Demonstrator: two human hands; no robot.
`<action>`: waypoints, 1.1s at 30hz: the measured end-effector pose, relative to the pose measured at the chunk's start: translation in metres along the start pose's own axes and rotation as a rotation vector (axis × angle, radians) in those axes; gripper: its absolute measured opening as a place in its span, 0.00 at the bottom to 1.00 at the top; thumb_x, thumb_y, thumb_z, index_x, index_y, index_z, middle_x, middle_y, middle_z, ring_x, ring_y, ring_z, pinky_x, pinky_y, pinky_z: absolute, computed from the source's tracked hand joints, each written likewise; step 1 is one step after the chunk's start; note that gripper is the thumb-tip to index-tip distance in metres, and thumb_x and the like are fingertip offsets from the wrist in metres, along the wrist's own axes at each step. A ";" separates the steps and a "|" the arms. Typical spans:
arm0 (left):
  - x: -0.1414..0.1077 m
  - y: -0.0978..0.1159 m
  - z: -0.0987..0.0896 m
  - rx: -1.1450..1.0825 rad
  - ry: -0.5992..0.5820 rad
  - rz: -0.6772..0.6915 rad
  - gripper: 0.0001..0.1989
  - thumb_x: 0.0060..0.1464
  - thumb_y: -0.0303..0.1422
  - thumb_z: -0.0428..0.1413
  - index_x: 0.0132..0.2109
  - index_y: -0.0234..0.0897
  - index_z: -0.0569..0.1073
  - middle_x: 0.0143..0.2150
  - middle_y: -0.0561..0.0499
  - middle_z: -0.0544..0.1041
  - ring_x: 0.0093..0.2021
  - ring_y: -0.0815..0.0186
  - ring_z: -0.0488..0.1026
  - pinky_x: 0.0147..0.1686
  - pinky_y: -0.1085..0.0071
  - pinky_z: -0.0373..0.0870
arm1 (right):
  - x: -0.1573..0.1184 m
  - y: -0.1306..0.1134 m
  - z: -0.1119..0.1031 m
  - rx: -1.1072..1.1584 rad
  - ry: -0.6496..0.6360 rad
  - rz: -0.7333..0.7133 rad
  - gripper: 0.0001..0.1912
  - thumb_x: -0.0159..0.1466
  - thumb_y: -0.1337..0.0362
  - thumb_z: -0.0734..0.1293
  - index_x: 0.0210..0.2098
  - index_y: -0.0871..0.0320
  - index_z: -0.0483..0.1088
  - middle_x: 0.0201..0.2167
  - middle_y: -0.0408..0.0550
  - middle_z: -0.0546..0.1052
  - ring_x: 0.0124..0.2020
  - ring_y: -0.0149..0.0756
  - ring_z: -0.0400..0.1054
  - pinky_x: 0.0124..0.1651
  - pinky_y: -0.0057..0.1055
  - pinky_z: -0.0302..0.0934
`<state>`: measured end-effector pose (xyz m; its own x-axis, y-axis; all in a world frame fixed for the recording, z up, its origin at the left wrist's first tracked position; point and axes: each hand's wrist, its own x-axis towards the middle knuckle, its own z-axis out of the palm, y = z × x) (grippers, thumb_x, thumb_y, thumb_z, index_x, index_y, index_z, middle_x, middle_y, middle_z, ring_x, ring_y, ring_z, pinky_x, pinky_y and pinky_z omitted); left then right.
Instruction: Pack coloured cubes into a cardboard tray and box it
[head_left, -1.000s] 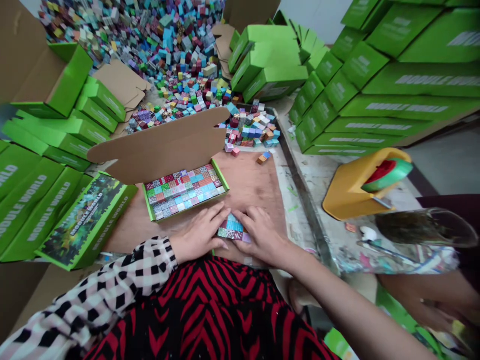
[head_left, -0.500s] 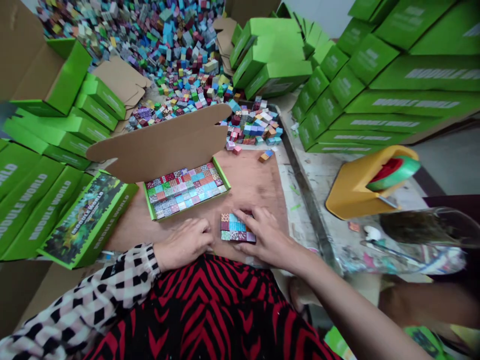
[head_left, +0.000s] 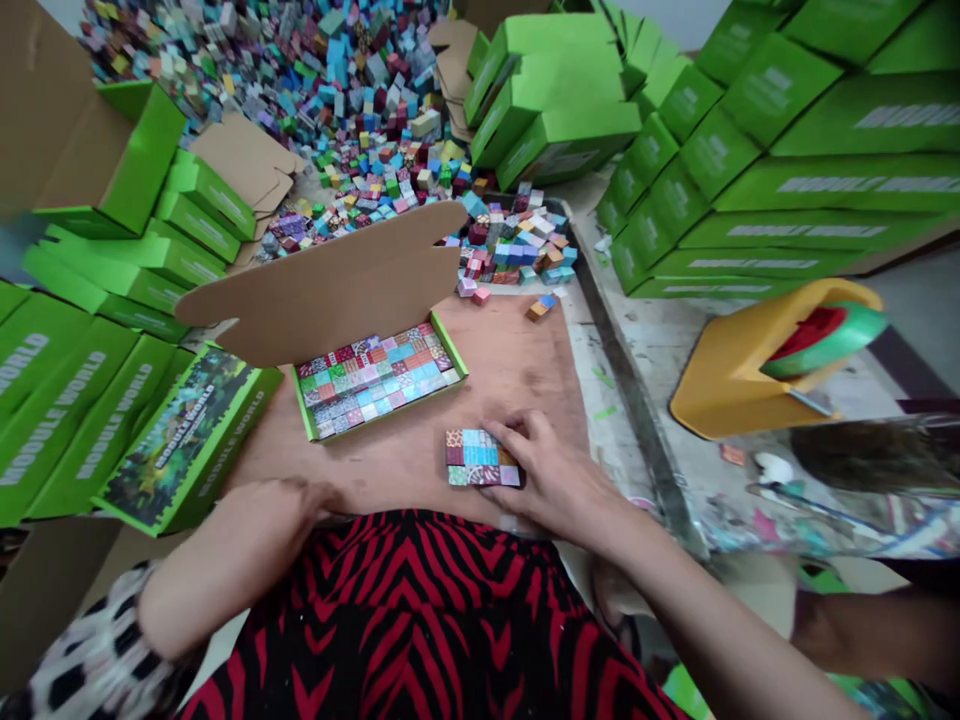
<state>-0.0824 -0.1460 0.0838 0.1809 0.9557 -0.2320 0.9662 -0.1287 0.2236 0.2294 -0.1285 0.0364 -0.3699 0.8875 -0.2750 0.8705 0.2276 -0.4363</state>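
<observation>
My right hand [head_left: 553,478] rests on the board with its thumb and fingers around the right side of a small flat block of patterned cubes [head_left: 472,458]. The cubes sit in rows, with light blue, maroon, brown and pale tops. At the board's front edge, left of the cubes, is my left hand [head_left: 294,500], slightly blurred, its fingers mostly hidden. Beyond both hands stands an open green-edged carton [head_left: 305,418], filled with rows of patterned cubes. Its brown lid [head_left: 330,285] is raised at the back.
Green cartons [head_left: 169,440] line the left side; more stacked cartons [head_left: 750,210] rise at the right. A large heap of loose cubes [head_left: 360,110] covers the back. To the right, a yellow tape dispenser [head_left: 720,370] stands beyond a metal edge [head_left: 637,400]. Another person's arm [head_left: 870,635] shows at lower right.
My left hand has moved left and back along the board's edge, away from the cubes. The right hand keeps its place at the block of cubes. The view has shifted slightly.
</observation>
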 end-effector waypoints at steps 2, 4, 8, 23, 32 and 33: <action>0.012 0.019 0.002 -0.060 -0.087 0.132 0.11 0.59 0.37 0.51 0.45 0.45 0.75 0.38 0.52 0.75 0.39 0.64 0.74 0.41 0.68 0.70 | 0.000 -0.001 0.002 0.035 -0.008 0.007 0.36 0.57 0.55 0.68 0.63 0.55 0.57 0.54 0.58 0.60 0.41 0.46 0.69 0.42 0.46 0.68; 0.029 0.040 0.008 -0.188 -0.252 0.366 0.18 0.60 0.34 0.49 0.56 0.42 0.68 0.50 0.47 0.71 0.46 0.63 0.72 0.48 0.65 0.70 | -0.002 0.000 0.004 0.092 0.000 -0.003 0.37 0.57 0.57 0.68 0.63 0.54 0.55 0.54 0.57 0.58 0.43 0.45 0.68 0.46 0.47 0.67; 0.060 0.076 0.030 -0.266 -0.284 0.411 0.35 0.49 0.32 0.59 0.63 0.36 0.57 0.58 0.41 0.62 0.51 0.54 0.69 0.52 0.57 0.69 | -0.004 0.003 0.012 0.241 0.027 -0.022 0.33 0.59 0.63 0.67 0.62 0.53 0.55 0.51 0.55 0.58 0.46 0.43 0.67 0.50 0.44 0.66; 0.094 0.061 -0.013 -0.150 0.143 0.482 0.28 0.50 0.32 0.57 0.59 0.33 0.62 0.51 0.42 0.67 0.51 0.53 0.66 0.51 0.54 0.65 | 0.057 -0.020 -0.052 0.053 0.249 -0.351 0.27 0.61 0.64 0.64 0.58 0.58 0.58 0.47 0.56 0.62 0.45 0.45 0.65 0.48 0.44 0.65; 0.143 0.034 -0.008 -0.056 0.237 0.314 0.28 0.52 0.36 0.60 0.58 0.35 0.64 0.50 0.45 0.72 0.50 0.56 0.69 0.52 0.59 0.66 | 0.128 -0.051 -0.091 -0.404 0.161 -0.356 0.19 0.58 0.66 0.66 0.50 0.61 0.67 0.43 0.56 0.67 0.41 0.44 0.65 0.42 0.37 0.61; 0.143 0.034 -0.006 -0.047 0.236 0.310 0.28 0.52 0.36 0.61 0.58 0.34 0.64 0.50 0.44 0.72 0.50 0.55 0.69 0.52 0.59 0.66 | 0.129 -0.053 -0.091 -0.417 0.150 -0.347 0.19 0.59 0.65 0.66 0.50 0.61 0.67 0.43 0.56 0.68 0.41 0.45 0.66 0.42 0.37 0.61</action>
<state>-0.0249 -0.0119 0.0641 0.4100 0.9089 0.0765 0.8619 -0.4135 0.2935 0.1649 0.0106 0.1025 -0.6335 0.7728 -0.0372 0.7721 0.6283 -0.0952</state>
